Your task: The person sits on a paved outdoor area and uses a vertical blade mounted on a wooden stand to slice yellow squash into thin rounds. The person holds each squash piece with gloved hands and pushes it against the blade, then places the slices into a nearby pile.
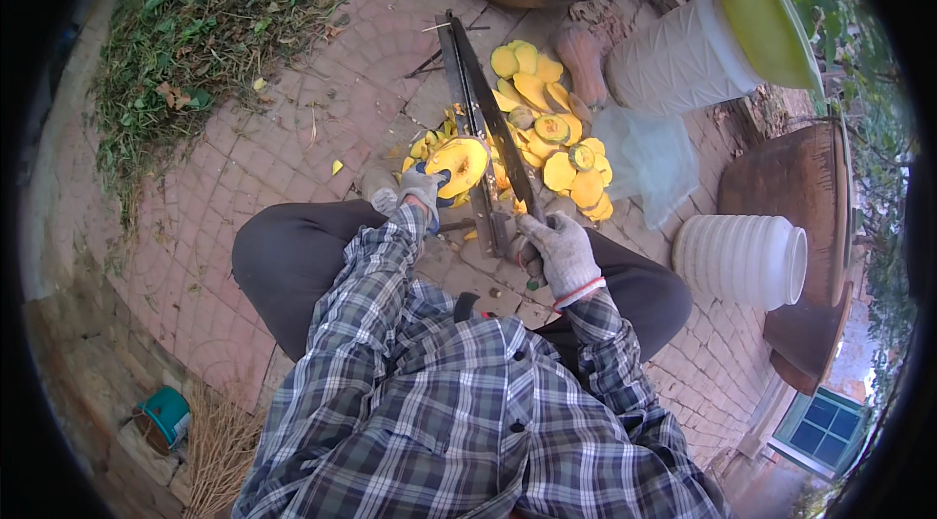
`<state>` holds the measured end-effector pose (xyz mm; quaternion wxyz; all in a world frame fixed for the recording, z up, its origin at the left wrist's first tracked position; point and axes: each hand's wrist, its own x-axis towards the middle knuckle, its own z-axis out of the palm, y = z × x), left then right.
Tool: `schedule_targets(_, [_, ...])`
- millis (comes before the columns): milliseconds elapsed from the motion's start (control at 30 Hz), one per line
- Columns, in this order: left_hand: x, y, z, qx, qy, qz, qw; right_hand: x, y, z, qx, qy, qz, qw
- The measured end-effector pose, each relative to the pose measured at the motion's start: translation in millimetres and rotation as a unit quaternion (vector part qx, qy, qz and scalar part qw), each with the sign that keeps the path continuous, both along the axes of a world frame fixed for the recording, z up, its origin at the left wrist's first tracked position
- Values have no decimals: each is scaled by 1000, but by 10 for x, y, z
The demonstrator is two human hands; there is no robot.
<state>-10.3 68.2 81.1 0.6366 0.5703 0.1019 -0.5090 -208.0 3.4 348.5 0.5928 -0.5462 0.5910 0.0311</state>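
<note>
My left hand, in a grey-and-blue work glove, holds a cut pumpkin piece with orange-yellow flesh and a seed hollow. The piece lies beside the dark base of a long hinged lever knife. My right hand, in a whitish knit glove with a red-edged cuff, grips the near end of the knife's blade, where the handle is mostly hidden. The blade is raised and swung to the right of the base. Right of it lies a heap of pumpkin slices, some with green rind.
Beyond the slices lies a whole tan pumpkin. A clear plastic bag, a ribbed white jar, a larger white container and big brown clay vats stand to the right. Cut greenery is piled at the upper left.
</note>
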Motion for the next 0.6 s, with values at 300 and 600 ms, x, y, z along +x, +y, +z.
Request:
schedule_targets(300, [-63, -57, -182, 43, 21, -37, 998, -390, 298, -1671, -191, 167, 108, 961])
schedule_targets(600, [-5, -24, -178, -9, -14, -25, 1000, -24, 107, -481, -117, 109, 118, 980])
